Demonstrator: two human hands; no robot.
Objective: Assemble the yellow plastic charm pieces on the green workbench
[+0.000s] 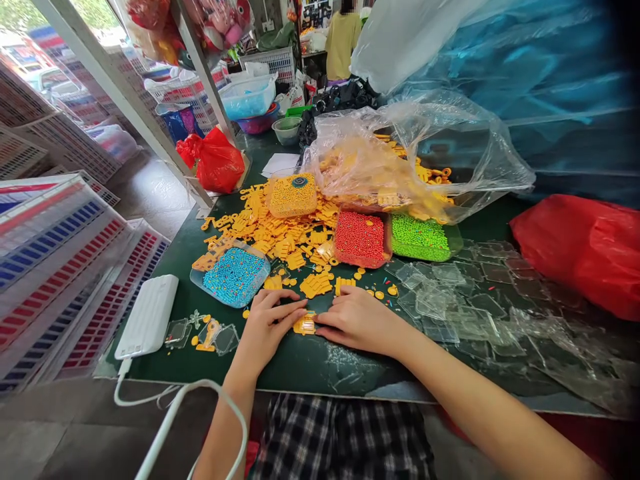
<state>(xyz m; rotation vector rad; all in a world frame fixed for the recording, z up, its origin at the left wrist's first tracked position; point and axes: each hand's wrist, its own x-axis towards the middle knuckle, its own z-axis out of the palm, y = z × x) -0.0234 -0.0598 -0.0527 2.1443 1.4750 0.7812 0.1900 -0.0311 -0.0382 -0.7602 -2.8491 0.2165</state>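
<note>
Near the front edge of the table, a small yellow plastic piece (306,324) lies between my two hands. My left hand (267,327) has its fingertips pressed together on the left end of the piece. From the right, my right hand (357,321) pinches the other end, its thumb and fingers closed. Just beyond the fingers is a cluster of similar yellow pieces (317,285). Tubs of blue beads (235,275), red beads (360,237) and green beads (420,235) stand around, and a tub of yellow beads (293,197) rests on the heap of yellow parts (255,227).
Clear plastic squares (455,300) are scattered to the right, beside a red bag (580,253). A white power bank (148,317) with a cable (173,407) lies left. A clear plastic bag (370,160) covers more yellow parts. Stacked crates (65,280) stand left of the table.
</note>
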